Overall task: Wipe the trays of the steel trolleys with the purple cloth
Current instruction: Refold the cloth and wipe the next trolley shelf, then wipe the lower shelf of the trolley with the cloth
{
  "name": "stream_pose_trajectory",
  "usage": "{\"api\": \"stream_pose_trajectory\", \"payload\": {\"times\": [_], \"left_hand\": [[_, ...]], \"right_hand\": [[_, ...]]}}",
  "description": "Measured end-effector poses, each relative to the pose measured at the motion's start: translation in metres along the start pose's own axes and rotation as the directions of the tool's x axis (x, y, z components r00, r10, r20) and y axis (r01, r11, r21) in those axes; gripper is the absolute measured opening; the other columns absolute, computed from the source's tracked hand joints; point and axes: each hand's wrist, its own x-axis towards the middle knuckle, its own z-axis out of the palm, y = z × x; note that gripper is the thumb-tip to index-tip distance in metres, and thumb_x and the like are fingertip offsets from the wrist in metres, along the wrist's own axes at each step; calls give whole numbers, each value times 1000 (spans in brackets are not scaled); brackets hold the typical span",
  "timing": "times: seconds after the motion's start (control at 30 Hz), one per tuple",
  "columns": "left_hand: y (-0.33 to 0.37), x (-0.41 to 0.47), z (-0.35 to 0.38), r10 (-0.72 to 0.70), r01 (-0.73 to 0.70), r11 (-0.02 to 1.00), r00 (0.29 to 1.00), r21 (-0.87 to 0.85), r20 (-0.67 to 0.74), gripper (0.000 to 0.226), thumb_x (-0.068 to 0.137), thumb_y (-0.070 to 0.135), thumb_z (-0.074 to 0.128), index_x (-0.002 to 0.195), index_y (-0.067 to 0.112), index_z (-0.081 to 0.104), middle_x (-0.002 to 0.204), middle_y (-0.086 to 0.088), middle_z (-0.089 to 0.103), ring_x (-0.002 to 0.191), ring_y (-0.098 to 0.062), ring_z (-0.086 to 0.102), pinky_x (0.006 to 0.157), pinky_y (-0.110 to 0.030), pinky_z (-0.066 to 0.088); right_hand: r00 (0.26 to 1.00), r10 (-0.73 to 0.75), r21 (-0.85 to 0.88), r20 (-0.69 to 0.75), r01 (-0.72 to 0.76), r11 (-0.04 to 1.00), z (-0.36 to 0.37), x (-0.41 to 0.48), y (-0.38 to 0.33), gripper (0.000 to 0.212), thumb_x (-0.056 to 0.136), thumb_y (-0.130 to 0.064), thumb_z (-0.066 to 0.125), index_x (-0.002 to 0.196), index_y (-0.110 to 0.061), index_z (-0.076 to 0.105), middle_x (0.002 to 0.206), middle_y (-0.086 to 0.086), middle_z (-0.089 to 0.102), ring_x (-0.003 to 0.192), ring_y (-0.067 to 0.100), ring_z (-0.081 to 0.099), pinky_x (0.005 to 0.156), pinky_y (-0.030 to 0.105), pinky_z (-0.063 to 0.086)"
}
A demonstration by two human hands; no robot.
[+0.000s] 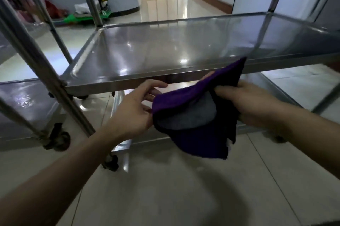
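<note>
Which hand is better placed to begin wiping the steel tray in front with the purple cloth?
Probably the right. The right hand grips a bunched part of the purple cloth, whose corner reaches over the front rim of the tray; the left hand only pinches the cloth's left edge.

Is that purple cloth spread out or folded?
Folded: the purple cloth hangs doubled over, gripped by left hand and right hand.
</note>
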Motion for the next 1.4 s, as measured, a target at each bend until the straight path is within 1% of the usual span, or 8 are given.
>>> {"api": "stream_pose_trajectory", "payload": {"times": [0.2,0.4,0.57,0.67,0.87,1.07,1.2,1.4], "left_hand": [[-6,5,59,-343,361,873,933,-327,113,16,104,23,62,114,21,75,103,2,83,103,-17,77,92,-36,63],[-9,20,77,-334,340,935,940,-102,75,15,99,34,75,110,24,76,97,5,84,91,-16,81,79,-34,67],[-14,21,69,-182,80,913,957,401,224,25,96,52,76,106,33,63,94,15,68,81,2,66,66,-15,46],[-16,19,70,-138,-76,869,911,489,388,24,95,50,79,103,34,62,92,16,67,82,3,64,69,-16,43],[-20,23,54,-240,-23,877,844,479,480,32,85,44,91,92,41,60,85,15,71,81,8,67,62,-13,48],[-67,-1,21,-615,115,622,684,774,392,42,83,27,94,118,21,73,107,6,74,93,-8,69,78,-23,57],[-92,-6,-9,-589,365,765,729,531,348,35,91,10,80,125,15,75,112,-1,80,105,-18,76,101,-43,62],[-114,-10,-30,-610,581,792,744,185,274,27,103,6,63,130,10,66,123,-9,76,115,-23,74,94,-32,61]], "right_hand": [[958,281,113,64,-286,951,-14,-2,62,30,105,-17,61,130,-8,75,124,16,79,120,33,74,105,46,59],[933,272,-272,237,-205,940,-48,-5,90,78,77,-14,86,149,-21,57,130,4,75,126,28,70,114,55,53],[949,185,-361,255,-84,929,-53,-2,81,148,49,-79,92,169,-49,12,170,-15,36,155,6,37,123,38,35],[964,58,-524,259,90,847,-30,3,81,136,55,-95,80,168,-47,21,170,-24,35,153,-2,35,122,31,34],[897,178,-594,406,111,797,-4,23,88,35,86,-51,89,112,-30,79,99,-9,82,88,11,79,73,25,61],[898,174,-547,404,85,833,3,26,115,21,93,-36,87,105,-46,74,105,-18,79,95,6,77,75,22,61],[905,229,-615,359,45,788,-2,41,121,42,80,-33,97,113,-32,71,105,-14,79,93,5,76,75,24,62],[887,369,-620,277,-128,774,3,77,132,60,77,-19,98,125,-21,62,128,0,68,106,19,74,80,31,65]]}}
